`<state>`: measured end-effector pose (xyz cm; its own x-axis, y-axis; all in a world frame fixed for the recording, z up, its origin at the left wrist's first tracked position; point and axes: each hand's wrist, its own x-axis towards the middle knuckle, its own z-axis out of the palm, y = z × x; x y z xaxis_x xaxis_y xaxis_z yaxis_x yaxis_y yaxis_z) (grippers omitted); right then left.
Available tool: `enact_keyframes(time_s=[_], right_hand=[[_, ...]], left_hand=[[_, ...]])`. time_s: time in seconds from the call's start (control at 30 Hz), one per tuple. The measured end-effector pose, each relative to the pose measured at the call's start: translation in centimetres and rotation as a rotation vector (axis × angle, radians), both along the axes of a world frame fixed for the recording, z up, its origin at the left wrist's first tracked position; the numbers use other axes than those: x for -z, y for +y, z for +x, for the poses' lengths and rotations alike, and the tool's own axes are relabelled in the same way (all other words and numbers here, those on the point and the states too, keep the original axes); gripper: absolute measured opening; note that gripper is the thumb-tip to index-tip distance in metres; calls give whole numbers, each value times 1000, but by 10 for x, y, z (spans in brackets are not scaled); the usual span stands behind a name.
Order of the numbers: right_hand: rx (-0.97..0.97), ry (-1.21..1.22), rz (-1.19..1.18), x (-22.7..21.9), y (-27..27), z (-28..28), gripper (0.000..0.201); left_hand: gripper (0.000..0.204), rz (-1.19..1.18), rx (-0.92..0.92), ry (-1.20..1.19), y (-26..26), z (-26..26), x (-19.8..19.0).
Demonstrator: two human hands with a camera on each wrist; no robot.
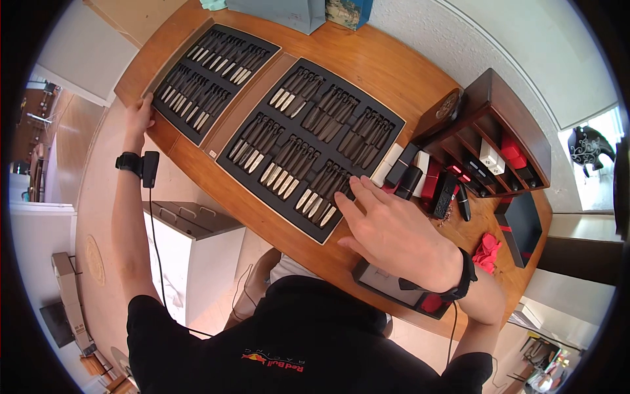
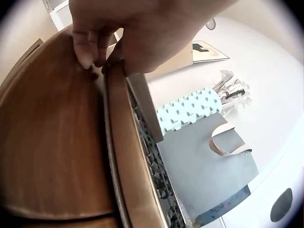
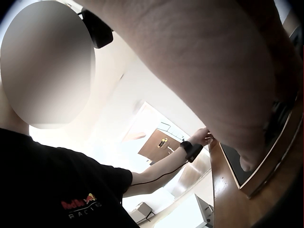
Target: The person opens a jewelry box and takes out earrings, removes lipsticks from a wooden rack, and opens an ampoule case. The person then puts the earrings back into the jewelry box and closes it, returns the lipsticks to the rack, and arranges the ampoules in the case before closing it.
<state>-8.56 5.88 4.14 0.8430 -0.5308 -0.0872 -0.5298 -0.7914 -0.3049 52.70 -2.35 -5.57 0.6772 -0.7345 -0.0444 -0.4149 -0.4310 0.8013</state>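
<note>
Head view: one wide brown-edged case [image 1: 243,105], two black trays [image 1: 281,117] inside; left hand [image 1: 138,118] pinches its left edge, right hand [image 1: 400,236] over the right edge, fingers extended, thumb apart.

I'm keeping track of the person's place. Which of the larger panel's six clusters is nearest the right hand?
The lowest cluster in the head view: the right hand reaches its edge, while the others lie farther off.

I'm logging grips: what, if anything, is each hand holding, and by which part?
The left hand grips the open case by its outer edge; the right hand, fingers extended, holds nothing visible.
</note>
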Motion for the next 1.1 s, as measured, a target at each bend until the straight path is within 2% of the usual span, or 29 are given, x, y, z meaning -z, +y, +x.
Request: enact_keyframes(time_s=[0.03,0.07,0.13,0.2,0.27,0.3,0.37,0.4,0.47,0.53,0.6,0.63,0.73,0.83,0.9,1.03,1.1], right_hand=[[-8,-29,-5,1,-1,-2,60],[-17,-57,-10,3,-2,-3,58],[-18,-80,12,4,-5,-5,54],[-17,-102,34,0,-9,-5,51],[60,-191,159,-10,-15,-4,41],[58,-186,163,-12,-18,-2,41],[174,-205,-88,-14,-27,2,37],[166,-203,-87,-13,-32,3,37],[240,-30,-244,-5,-46,4,41],[232,0,-254,3,-57,9,42],[262,55,-87,5,-62,15,41],[261,53,-84,5,-62,18,41],[252,-35,-3,7,-59,26,42],[169,-61,-12,8,-59,30,44],[184,-93,106,2,-58,32,47],[32,-186,20,5,-59,27,45],[-85,-249,-53,10,-62,30,24]], left_hand=[[49,79,25,-128,1,6,5],[49,82,22,-124,2,10,15],[45,-308,38,-507,10,-14,24],[42,-359,25,-829,38,-95,-11],[37,-404,118,-598,67,-175,-38],[35,-390,243,-519,80,-203,-40],[31,-333,475,-451,102,-256,-51],[29,-294,585,-463,108,-281,-56],[29,-248,660,-511,113,-310,-55],[33,-231,692,-566,112,-322,-52],[38,-139,768,-585,111,-332,-53],[38,-134,768,-586,111,-336,-53],[66,-87,782,-702,113,-346,-51],[76,-89,799,-696,115,-355,-48],[77,-74,800,-644,115,-362,-51],[76,-40,826,-539,118,-365,-52],[70,-46,815,-549,120,-367,-52]])
